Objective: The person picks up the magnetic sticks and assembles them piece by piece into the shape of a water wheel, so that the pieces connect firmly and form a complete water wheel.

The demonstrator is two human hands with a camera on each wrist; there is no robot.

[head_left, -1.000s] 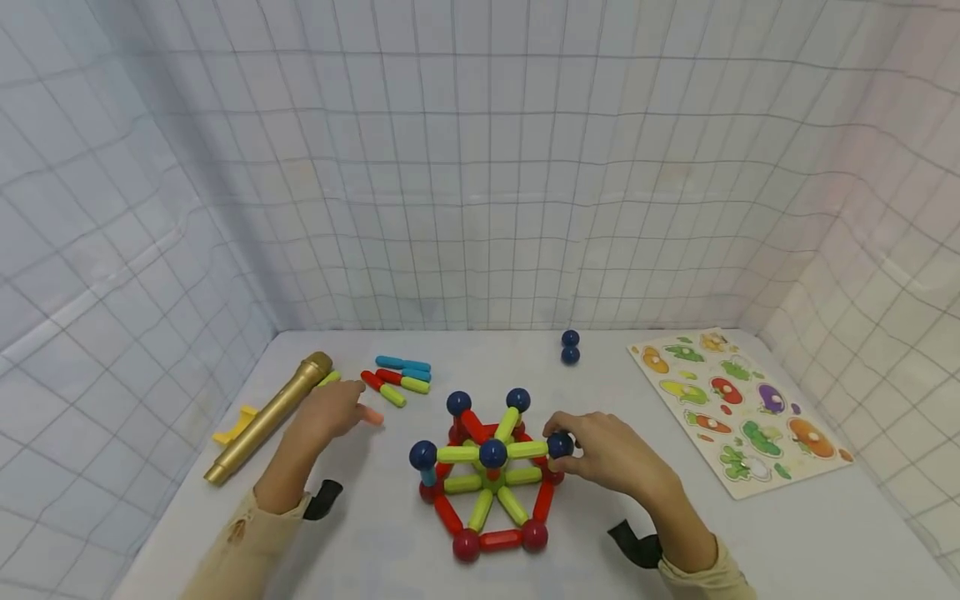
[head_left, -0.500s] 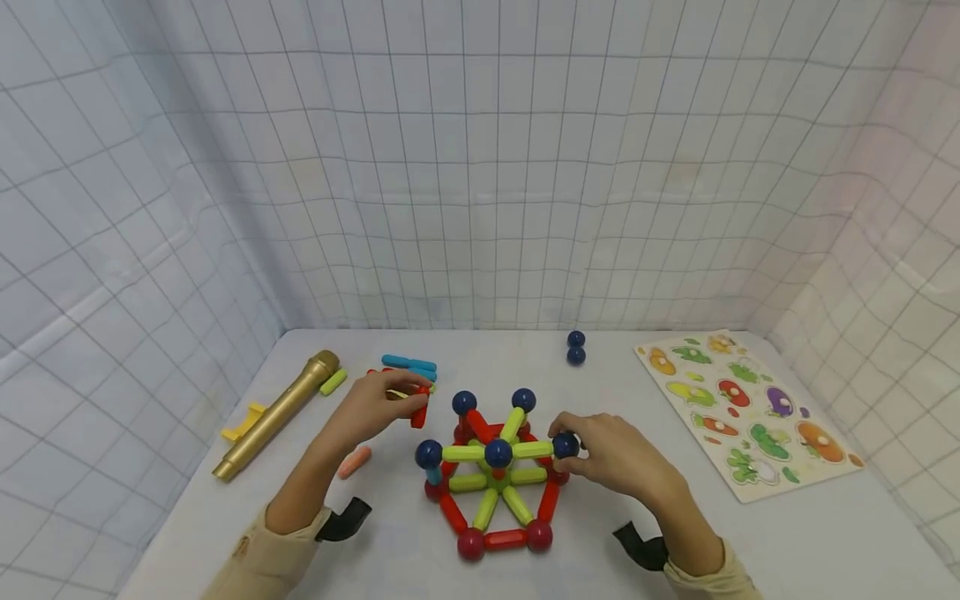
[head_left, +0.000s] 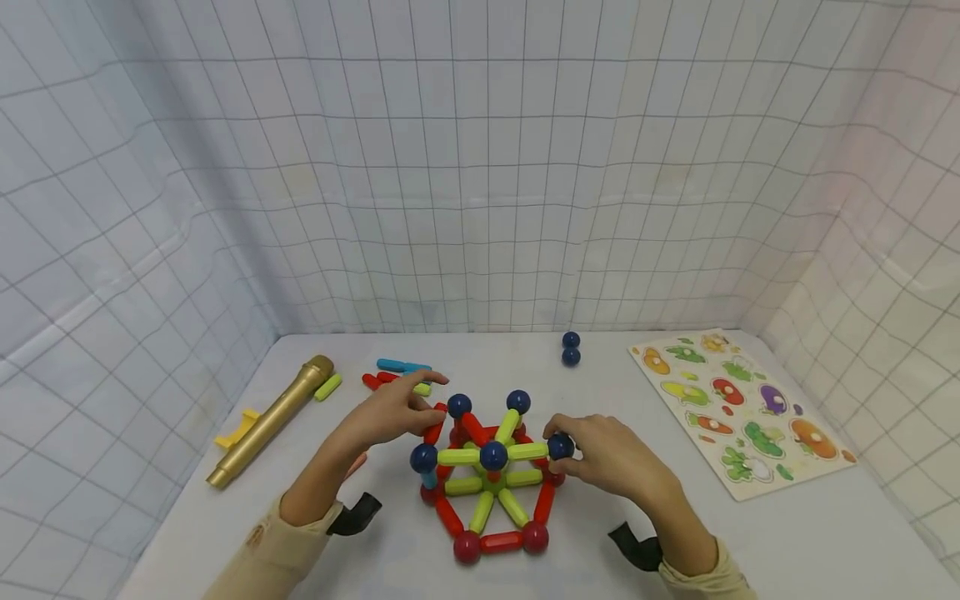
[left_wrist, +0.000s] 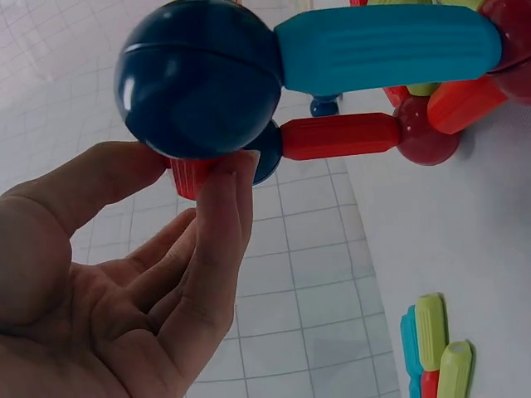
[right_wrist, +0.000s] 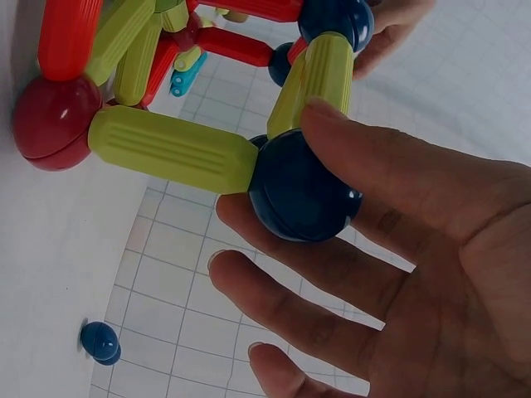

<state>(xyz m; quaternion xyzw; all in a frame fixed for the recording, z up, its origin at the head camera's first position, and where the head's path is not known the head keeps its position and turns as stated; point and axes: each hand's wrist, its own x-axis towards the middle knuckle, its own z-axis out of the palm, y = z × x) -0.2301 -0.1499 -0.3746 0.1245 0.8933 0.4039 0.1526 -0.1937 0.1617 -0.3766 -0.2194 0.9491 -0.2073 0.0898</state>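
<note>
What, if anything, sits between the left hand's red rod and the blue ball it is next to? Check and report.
Nothing visible. The left hand pinches the red rod right beside the upper-left blue ball; in the left wrist view the rod's end sits just under a ball, no part between them.

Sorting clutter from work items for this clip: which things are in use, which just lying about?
In use:
left hand, pinching red plastic rod
right hand, gripping dark blue ball
rod-and-ball frame

Lying about:
gold toy telescope
loose coloured rods
two blue balls
wooden vegetable puzzle board
</note>
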